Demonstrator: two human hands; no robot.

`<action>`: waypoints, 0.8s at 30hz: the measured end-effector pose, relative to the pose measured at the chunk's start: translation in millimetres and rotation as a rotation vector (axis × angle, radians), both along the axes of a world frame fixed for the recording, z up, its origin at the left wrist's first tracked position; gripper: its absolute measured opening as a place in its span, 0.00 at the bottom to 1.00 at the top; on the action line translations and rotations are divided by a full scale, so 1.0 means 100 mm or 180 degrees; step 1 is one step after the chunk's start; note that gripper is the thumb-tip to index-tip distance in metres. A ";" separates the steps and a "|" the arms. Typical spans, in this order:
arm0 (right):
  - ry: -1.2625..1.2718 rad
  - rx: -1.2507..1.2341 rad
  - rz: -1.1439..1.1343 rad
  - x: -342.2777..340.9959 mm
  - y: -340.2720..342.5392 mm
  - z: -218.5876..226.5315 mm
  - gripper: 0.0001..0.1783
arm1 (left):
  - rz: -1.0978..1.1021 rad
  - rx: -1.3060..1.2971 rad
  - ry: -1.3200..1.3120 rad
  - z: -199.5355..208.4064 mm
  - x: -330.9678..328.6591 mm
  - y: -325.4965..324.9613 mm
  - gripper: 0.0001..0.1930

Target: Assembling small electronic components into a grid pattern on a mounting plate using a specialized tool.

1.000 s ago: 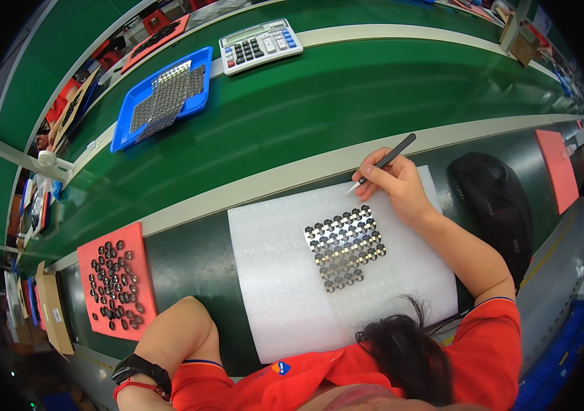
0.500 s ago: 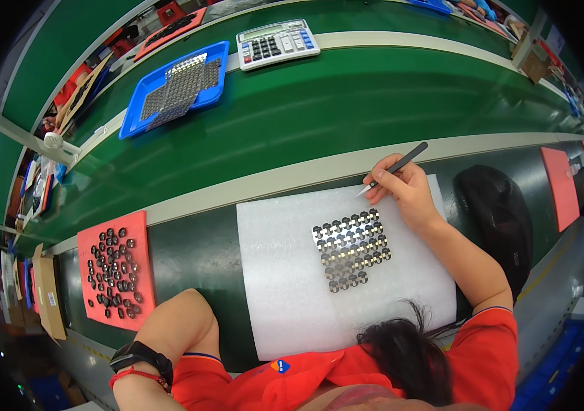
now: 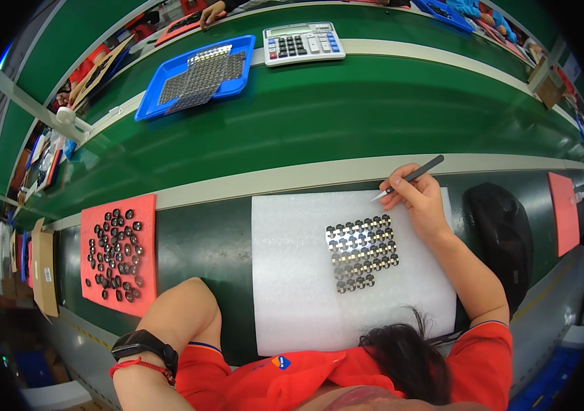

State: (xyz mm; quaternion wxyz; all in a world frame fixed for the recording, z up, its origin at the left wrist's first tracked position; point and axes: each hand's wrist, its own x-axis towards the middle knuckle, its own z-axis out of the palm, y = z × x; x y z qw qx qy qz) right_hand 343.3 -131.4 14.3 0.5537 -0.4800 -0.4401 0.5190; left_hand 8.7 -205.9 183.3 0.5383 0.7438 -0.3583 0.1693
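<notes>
My right hand (image 3: 416, 196) is closed round a pair of dark tweezers (image 3: 423, 168), their pale pointed tip aimed down and left above the far edge of a white foam sheet (image 3: 288, 274). Below the tip, on that sheet, lie rows of small black-and-silver parts (image 3: 362, 250) on a clear backing, the nearest row shorter than the others. My left forearm (image 3: 179, 312) is bent at the lower left, with a black watch (image 3: 147, 344) and a red cord bracelet at the wrist. The left hand itself is out of the picture.
To the left, a red foam mat (image 3: 147, 226) bears many loose black round pieces. Across the green belt stand a blue tray (image 3: 156, 103) with sheets of parts and a calculator (image 3: 303, 44). A black mesh bag (image 3: 501, 240) lies at the right. Another person's hand (image 3: 212, 14) shows far off.
The whole view has shifted slightly, so the tray and calculator appear further right. Another person's hand has come in at the top. My right hand keeps the tweezers in much the same place.
</notes>
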 end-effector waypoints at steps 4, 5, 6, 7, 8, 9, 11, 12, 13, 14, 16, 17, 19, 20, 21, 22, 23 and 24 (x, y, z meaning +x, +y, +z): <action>-0.0016 -0.0011 -0.0042 -0.03 -0.01 0.01 0.09 | -0.0441 0.0665 0.0151 -0.02 -0.04 0.06 0.08; 0.0007 -0.0004 -0.0070 -0.04 -0.01 0.01 0.09 | -0.0243 0.0522 0.0155 -0.01 0.01 0.09 0.09; -0.0005 -0.0011 -0.0106 -0.03 -0.02 0.02 0.09 | -0.0047 0.0377 0.0161 -0.01 0.04 0.12 0.09; -0.0128 -0.0129 -0.0072 -0.03 -0.03 0.04 0.10 | -0.0083 0.0371 0.0148 -0.02 0.05 0.16 0.09; -0.0240 -0.0231 -0.0017 -0.03 -0.03 0.07 0.11 | -0.0138 0.0431 0.0152 -0.01 0.06 0.18 0.08; -0.0239 -0.0220 -0.0033 -0.02 -0.02 0.05 0.11 | -0.0193 0.0492 0.0156 0.01 0.07 0.19 0.08; -0.0526 0.0370 0.0153 -0.01 -0.01 -0.02 0.13 | -0.0296 0.0610 0.0160 0.02 0.09 0.22 0.07; -0.0496 0.0253 0.0155 -0.03 -0.04 0.00 0.13 | -0.0345 0.0668 0.0158 0.03 0.11 0.23 0.07; -0.0504 0.0263 0.0142 -0.04 -0.04 0.02 0.13 | -0.0395 0.0730 0.0155 0.04 0.12 0.24 0.06; -0.0928 0.0260 0.0105 -0.06 -0.05 0.03 0.12 | -0.0452 0.0789 0.0153 0.05 0.14 0.26 0.06; -0.1934 0.0309 0.0027 -0.10 -0.07 0.11 0.11 | -0.0532 0.0864 0.0138 0.06 0.19 0.32 0.07; -0.1947 0.0347 0.0015 -0.12 -0.06 0.16 0.11 | -0.0284 0.1047 -0.0175 0.07 0.24 0.37 0.15; -0.3198 0.0832 0.0054 -0.13 -0.07 0.20 0.11 | -0.0068 0.1264 -0.0515 0.12 0.31 0.51 0.25; -0.3750 0.1453 -0.0076 -0.01 -0.04 0.10 0.11 | -0.0121 0.1536 -0.0020 0.16 0.35 0.61 0.19; -0.3760 0.1496 -0.0092 0.03 -0.01 0.07 0.11 | -0.0095 0.1829 0.0515 0.21 0.36 0.65 0.16; -0.4014 0.1796 -0.0112 0.08 0.01 0.07 0.12 | 0.0197 0.1565 0.0837 0.18 0.38 0.70 0.17; -0.4314 0.1993 -0.0153 0.19 0.00 0.01 0.12 | 0.0403 0.1243 0.1112 0.02 0.46 0.85 0.19; -0.4396 0.1769 -0.0246 0.27 -0.03 -0.02 0.13 | 0.0977 0.1317 0.1338 -0.01 0.52 0.92 0.20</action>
